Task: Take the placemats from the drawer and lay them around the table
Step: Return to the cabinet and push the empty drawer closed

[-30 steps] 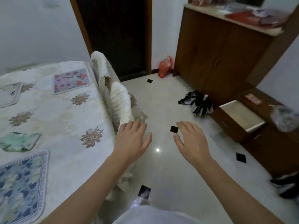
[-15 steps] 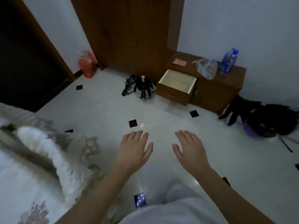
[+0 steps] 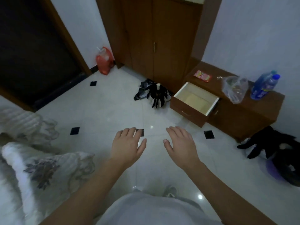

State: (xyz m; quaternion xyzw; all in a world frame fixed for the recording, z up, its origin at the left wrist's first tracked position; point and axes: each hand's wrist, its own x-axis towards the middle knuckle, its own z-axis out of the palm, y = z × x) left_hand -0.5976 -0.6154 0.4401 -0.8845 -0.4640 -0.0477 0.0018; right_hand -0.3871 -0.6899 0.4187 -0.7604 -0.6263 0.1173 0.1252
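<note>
A low brown cabinet stands against the right wall, and its drawer (image 3: pixel 188 111) is pulled out over the floor. The pale inside of the drawer shows only a flat light sheet on the bottom. My left hand (image 3: pixel 128 144) and my right hand (image 3: pixel 180 143) hover palm down over the white tiled floor, well short of the drawer. Both hands hold nothing and their fingers are spread. The table and the placemats are out of view; only the cloth-covered chair backs (image 3: pixel 32 163) at the left show.
On the cabinet top lie a red packet (image 3: pixel 203 76), a clear plastic bag (image 3: pixel 235 88) and a blue water bottle (image 3: pixel 264 85). Black gloves (image 3: pixel 156 93) lie on the floor left of the drawer; more dark items (image 3: pixel 276 148) lie at the right. A tall wardrobe (image 3: pixel 154 38) and dark doorway (image 3: pixel 32 51) stand behind.
My view has swung right, away from the table with its placemats, toward the open drawer, which is now nearer. Both hands stay empty and spread in front of me.
</note>
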